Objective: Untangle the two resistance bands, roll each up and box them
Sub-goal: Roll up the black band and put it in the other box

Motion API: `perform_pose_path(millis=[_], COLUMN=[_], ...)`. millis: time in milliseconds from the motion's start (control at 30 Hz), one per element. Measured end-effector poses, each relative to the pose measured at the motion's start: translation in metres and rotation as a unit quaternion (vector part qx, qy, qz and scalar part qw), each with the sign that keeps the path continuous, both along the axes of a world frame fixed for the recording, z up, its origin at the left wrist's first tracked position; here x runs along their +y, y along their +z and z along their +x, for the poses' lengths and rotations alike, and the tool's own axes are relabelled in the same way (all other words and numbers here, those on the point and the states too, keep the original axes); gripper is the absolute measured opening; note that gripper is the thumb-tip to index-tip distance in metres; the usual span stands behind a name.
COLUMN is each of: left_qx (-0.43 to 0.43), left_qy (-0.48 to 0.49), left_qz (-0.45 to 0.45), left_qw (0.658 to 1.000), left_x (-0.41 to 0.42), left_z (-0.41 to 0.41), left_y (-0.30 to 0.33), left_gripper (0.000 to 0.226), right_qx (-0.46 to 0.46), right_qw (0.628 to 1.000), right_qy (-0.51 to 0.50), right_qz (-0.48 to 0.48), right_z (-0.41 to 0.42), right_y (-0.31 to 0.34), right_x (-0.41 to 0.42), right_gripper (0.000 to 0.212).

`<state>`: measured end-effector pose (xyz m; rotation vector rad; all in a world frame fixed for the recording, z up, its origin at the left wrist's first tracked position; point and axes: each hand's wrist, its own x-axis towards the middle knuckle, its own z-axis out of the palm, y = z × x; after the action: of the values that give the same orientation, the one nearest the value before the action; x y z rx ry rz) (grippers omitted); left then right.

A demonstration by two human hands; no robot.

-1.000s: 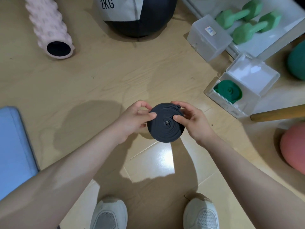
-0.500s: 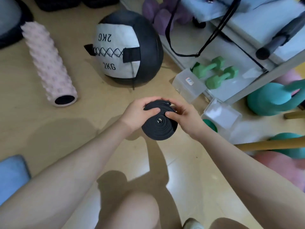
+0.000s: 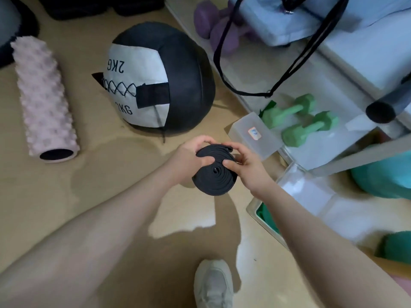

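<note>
- Centre of the frame: the rolled black resistance band [image 3: 214, 172] is held above the floor between both hands; the left hand [image 3: 189, 160] curls round its left edge with the thumb pressed on the coil's face; the right hand [image 3: 245, 165] pinches its right edge, thumb on the face and fingers bent over the top rim.
- Right of centre, just beyond the right hand: a closed clear box [image 3: 255, 135] lies on the floor; lower right, an open clear box [image 3: 298, 196] with a green resistance band [image 3: 265, 216] inside, partly hidden by the right forearm.
- Around: a black-and-white 2KG medicine ball [image 3: 160, 78] above centre; a pink foam roller [image 3: 43, 98] at left; green dumbbells [image 3: 300, 118] on a low shelf at right; a white shoe [image 3: 213, 283] at the bottom.
- Against half a second ago: the grip on the coil is unchanged; the view sits closer to the boxes, and the open box's green band shows more.
</note>
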<state>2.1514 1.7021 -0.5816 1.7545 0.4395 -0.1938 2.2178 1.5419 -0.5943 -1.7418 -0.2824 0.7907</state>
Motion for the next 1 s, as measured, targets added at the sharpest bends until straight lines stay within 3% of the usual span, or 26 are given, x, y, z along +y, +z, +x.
perform_pose_path(millis=[200, 300, 433, 600, 667, 867, 1000], left_qx=[0.034, 0.055, 0.069, 0.068, 0.079, 0.086, 0.071], left_qy=[0.029, 0.07, 0.131, 0.168, 0.156, 0.126, 0.108], left_qz=[0.065, 0.063, 0.028, -0.021, -0.027, -0.052, -0.081], left_qw=[0.997, 0.994, 0.989, 0.983, 0.984, 0.987, 0.988], left_x=[-0.013, -0.017, -0.005, 0.008, 0.009, 0.006, 0.007], left_z=[0.042, 0.054, 0.058, 0.065, 0.069, 0.071, 0.07], left_y=[-0.045, -0.063, -0.088, -0.104, -0.109, -0.122, -0.12], left_gripper=[0.034, 0.033, 0.033, 0.039, 0.039, 0.041, 0.042], right_qx=[0.013, -0.084, -0.329, -0.31, -0.347, -0.436, -0.453], right_qw=[0.997, 0.985, 0.868, 0.807, 0.759, 0.666, 0.676], right_qy=[0.069, 0.088, 0.091, 0.031, 0.054, 0.082, 0.104], right_qz=[-0.028, -0.12, -0.362, -0.502, -0.548, -0.599, -0.572], right_z=[0.044, 0.065, 0.094, 0.119, 0.12, 0.124, 0.117], right_y=[-0.048, -0.065, -0.098, -0.137, -0.146, -0.153, -0.134], right_x=[-0.001, 0.0, -0.006, -0.009, -0.012, -0.016, -0.014], right_gripper=[0.046, 0.035, 0.039, 0.048, 0.046, 0.042, 0.039])
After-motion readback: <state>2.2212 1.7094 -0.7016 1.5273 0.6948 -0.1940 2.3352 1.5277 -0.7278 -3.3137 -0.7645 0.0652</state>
